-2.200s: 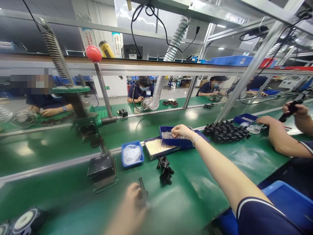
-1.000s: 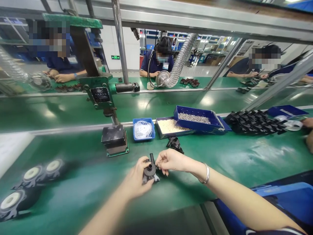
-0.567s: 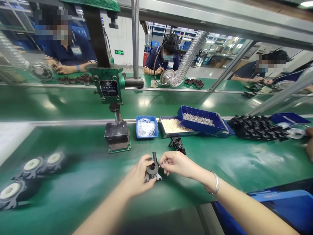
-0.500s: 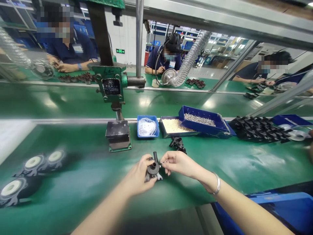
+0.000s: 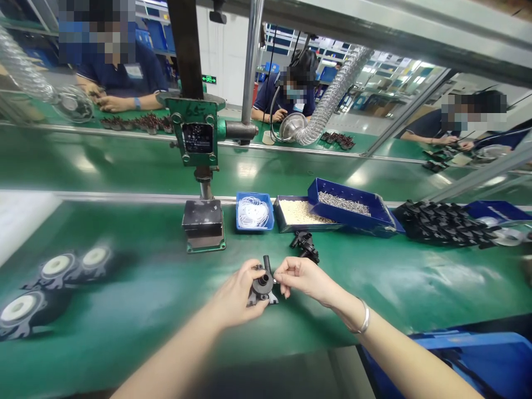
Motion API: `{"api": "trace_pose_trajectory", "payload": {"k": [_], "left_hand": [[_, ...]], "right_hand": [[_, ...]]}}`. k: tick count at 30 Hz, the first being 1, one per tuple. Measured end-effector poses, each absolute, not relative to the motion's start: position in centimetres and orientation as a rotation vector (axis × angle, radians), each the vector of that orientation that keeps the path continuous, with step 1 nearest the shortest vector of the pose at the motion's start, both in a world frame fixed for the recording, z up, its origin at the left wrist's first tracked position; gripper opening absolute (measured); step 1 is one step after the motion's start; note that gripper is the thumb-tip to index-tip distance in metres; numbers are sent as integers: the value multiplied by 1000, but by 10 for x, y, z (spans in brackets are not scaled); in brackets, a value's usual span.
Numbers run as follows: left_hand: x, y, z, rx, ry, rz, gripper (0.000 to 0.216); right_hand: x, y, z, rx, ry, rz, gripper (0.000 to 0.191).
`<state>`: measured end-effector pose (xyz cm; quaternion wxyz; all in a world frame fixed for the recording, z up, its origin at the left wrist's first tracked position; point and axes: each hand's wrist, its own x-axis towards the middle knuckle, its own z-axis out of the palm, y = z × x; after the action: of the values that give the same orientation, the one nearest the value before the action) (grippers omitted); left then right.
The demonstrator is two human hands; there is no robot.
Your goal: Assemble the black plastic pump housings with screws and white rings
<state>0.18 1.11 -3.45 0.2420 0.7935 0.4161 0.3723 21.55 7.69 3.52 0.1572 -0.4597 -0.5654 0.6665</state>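
My left hand [image 5: 235, 296] is wrapped around a black plastic pump housing [image 5: 263, 285], keeping it on the green bench with its round face and central spout upward. The housing's longer tube points away from me. My right hand [image 5: 302, 278] is closed in a pinch against the housing's right side. Between its thumb and forefinger is a small, thin, silvery pin, mostly hidden by the fingertips. Just beyond my right hand lie more black housings [image 5: 305, 245], touching each other.
A press [image 5: 203, 216] stands behind left. Beside it are a blue tray of white rings [image 5: 253, 195], a bin of cream-coloured pieces [image 5: 286, 228] and a blue bin of metal pins [image 5: 384, 213]. Black parts [image 5: 444, 224] lie right, white-centred housings [image 5: 58, 265] left; a blue crate [image 5: 490, 346] sits below.
The fingers of my right hand have come slightly closer to the housing's side, and less of the pin shows. My left hand keeps its hold. The whole view has shifted a little.
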Motion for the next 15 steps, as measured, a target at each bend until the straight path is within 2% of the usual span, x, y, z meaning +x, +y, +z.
{"api": "trace_pose_trajectory", "payload": {"k": [5,12,15], "left_hand": [[2,11,-34,2169,1152,1003,61],[2,11,-35,2157,1130,988,61],[-2,10,-35,2120,1111,990,62]], "right_hand": [[216,78,37,-1268,-1613,1974,44],[214,76,41,-1348,-1842,1777,42],[215,80,53,-1231,-1738,1813,35]]}}
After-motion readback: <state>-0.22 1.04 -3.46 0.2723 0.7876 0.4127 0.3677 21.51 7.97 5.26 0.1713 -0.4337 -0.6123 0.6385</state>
